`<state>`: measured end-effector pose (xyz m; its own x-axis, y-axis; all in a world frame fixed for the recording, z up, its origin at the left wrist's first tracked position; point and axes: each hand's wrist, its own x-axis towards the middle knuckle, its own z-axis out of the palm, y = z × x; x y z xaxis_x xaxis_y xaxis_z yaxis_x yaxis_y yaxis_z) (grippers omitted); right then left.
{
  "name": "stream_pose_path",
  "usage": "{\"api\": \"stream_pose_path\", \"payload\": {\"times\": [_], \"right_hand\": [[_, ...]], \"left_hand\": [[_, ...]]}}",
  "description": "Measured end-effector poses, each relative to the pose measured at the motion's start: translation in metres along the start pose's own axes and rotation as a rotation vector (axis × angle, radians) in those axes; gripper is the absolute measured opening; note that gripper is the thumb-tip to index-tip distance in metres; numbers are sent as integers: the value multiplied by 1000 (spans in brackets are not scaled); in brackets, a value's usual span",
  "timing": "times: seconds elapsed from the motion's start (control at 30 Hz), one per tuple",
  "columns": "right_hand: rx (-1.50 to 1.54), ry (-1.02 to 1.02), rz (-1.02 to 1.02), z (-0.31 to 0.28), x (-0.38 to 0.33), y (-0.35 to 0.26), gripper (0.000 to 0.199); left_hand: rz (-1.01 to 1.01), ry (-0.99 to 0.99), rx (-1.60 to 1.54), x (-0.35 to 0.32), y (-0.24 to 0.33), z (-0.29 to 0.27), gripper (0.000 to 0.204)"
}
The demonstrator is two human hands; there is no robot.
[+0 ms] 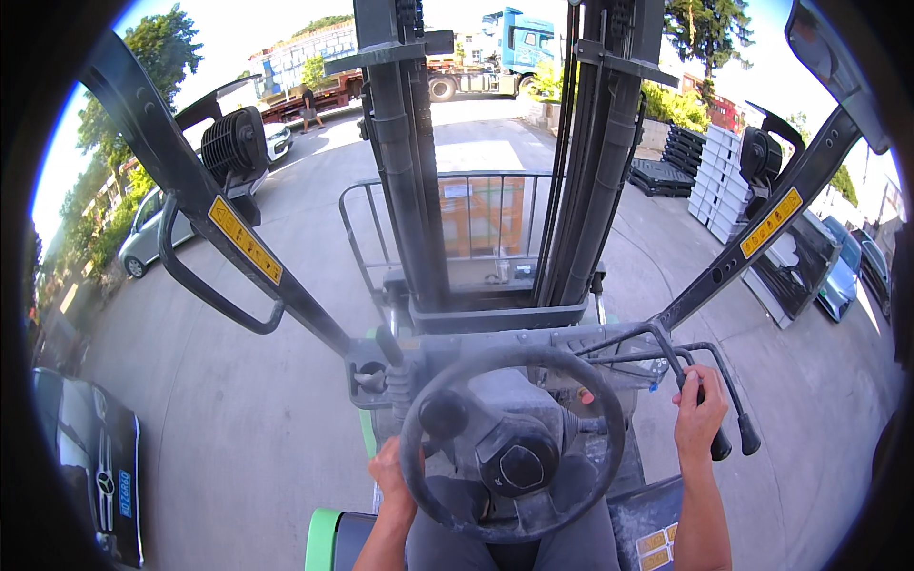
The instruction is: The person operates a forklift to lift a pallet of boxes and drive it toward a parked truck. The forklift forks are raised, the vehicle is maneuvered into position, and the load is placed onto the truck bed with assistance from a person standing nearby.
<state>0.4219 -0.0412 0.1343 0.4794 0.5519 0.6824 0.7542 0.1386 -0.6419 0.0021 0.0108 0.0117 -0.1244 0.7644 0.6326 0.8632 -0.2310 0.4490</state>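
Note:
I sit in a forklift seat looking over a black steering wheel (512, 443). My left hand (392, 473) grips the wheel's lower left rim, near its round spinner knob (444, 416). My right hand (701, 411) is closed around one of the black control levers (721, 444) to the right of the wheel; a second lever (747, 433) stands free beside it. The dark mast (495, 162) rises straight ahead, with the wire load guard (443, 224) behind it.
A concrete yard (238, 419) surrounds the truck. A black car (90, 471) stands close at lower left, a silver car (145, 233) farther left. Stacked white blocks (716, 176) and black pallets (666, 176) sit at the right, cars (843, 276) beyond. A lorry (495, 52) is parked far ahead.

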Motion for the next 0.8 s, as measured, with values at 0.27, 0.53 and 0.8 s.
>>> {"api": "stream_pose_path", "payload": {"times": [0.27,0.53,0.8], "right_hand": [[-22,-24,4,-1,-1,-1,9],[-52,-109,77,-10,-14,9,10],[-61,-270,-160,-36,-70,-41,35]], "left_hand": [[14,-8,50,1,-2,2,10],[30,26,-80,0,-9,9,23],[-41,55,-116,2,2,8,40]]}}
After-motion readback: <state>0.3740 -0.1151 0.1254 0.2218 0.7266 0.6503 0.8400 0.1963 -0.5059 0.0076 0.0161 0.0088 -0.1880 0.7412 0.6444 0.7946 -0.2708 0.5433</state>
